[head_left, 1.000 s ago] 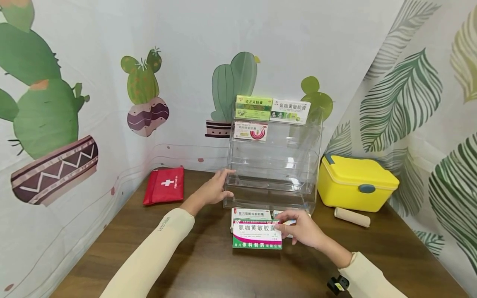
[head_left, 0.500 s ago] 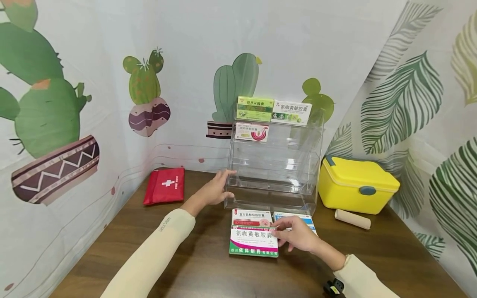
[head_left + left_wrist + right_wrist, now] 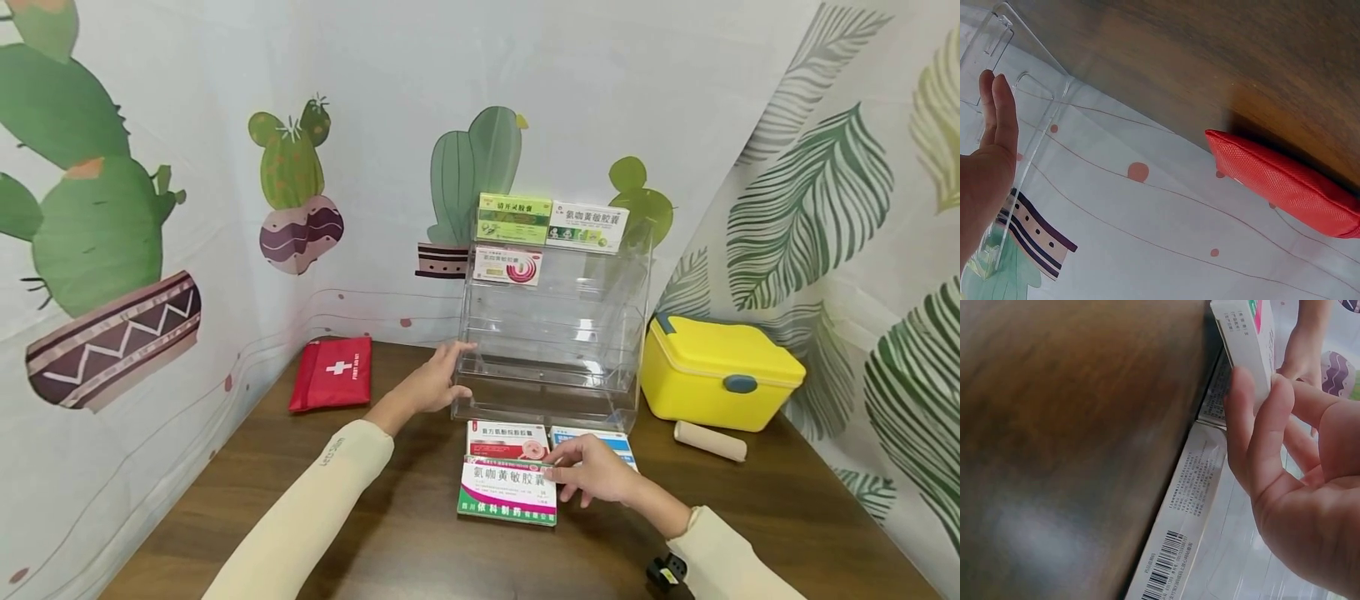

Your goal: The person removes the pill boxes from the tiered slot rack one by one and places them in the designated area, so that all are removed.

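Note:
My right hand (image 3: 596,473) pinches the right end of a white, green and magenta medicine box (image 3: 504,493), thumb and fingers on its edges. The same medicine box (image 3: 1249,337) shows end-on in the right wrist view. Just behind it lie a red-and-white medicine box (image 3: 510,439), partly covered, and a blue-and-white one (image 3: 611,443), partly behind the hand. My left hand (image 3: 429,382) rests against the left side of a clear acrylic tiered rack (image 3: 558,367). Its straight fingers (image 3: 1005,115) lie along the clear panel in the left wrist view.
The rack's top tier bears a green medicine box (image 3: 513,218) and a white one (image 3: 587,227); a pink-and-white box (image 3: 506,266) is one tier down. A red first aid pouch (image 3: 332,375) lies left. Right are a yellow case (image 3: 720,371) and a beige roll (image 3: 710,441).
The held medicine box has come down and slightly left, toward me, uncovering more of the red-and-white and blue-and-white boxes behind. My left hand has stayed at the rack's side.

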`<move>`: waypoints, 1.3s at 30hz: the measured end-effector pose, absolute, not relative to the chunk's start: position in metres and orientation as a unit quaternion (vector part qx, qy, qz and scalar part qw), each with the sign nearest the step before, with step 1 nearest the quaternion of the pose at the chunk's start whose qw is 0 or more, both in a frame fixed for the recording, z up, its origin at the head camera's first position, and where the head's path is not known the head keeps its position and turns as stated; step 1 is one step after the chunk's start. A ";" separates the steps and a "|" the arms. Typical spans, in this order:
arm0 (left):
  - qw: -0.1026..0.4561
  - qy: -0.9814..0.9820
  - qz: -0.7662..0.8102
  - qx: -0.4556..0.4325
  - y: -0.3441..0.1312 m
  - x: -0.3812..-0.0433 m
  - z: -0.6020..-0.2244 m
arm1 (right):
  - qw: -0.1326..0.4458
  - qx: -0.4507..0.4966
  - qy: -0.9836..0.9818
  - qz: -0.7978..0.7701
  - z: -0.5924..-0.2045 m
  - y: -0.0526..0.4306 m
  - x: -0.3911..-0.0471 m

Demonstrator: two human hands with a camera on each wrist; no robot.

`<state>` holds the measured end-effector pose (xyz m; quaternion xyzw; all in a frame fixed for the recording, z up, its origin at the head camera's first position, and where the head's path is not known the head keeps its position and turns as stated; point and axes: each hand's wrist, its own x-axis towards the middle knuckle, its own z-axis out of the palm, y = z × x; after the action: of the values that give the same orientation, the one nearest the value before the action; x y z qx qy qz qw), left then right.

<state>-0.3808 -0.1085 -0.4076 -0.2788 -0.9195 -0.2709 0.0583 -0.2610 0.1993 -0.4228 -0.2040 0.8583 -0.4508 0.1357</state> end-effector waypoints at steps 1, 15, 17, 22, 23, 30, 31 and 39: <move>0.057 -0.919 -0.273 -0.280 -0.108 -0.381 -0.408 | 0.139 -0.205 0.858 -0.450 -0.422 0.200 -0.261; 0.061 -0.917 -0.273 -0.282 -0.108 -0.379 -0.409 | 0.154 -0.184 0.861 -0.448 -0.423 0.198 -0.261; 0.061 -0.918 -0.274 -0.280 -0.108 -0.379 -0.409 | 0.142 -0.175 0.865 -0.449 -0.422 0.197 -0.261; 0.055 -0.918 -0.276 -0.280 -0.109 -0.379 -0.407 | 0.123 -0.144 0.866 -0.463 -0.422 0.198 -0.263; 0.054 -0.918 -0.275 -0.280 -0.109 -0.379 -0.407 | 0.118 -0.144 0.867 -0.463 -0.421 0.198 -0.264; 0.059 -0.915 -0.283 -0.280 -0.106 -0.378 -0.404 | 0.087 -0.159 0.867 -0.465 -0.414 0.203 -0.266; 0.059 -0.916 -0.283 -0.279 -0.105 -0.378 -0.405 | 0.085 -0.159 0.865 -0.468 -0.413 0.203 -0.266; 0.059 -0.915 -0.293 -0.271 -0.104 -0.375 -0.408 | 0.035 -0.183 0.859 -0.478 -0.416 0.206 -0.274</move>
<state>-0.3747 -0.1037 -0.4079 -0.2706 -0.9152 -0.2926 0.0595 -0.2744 0.2059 -0.4155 -0.1826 0.8587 -0.4776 0.0348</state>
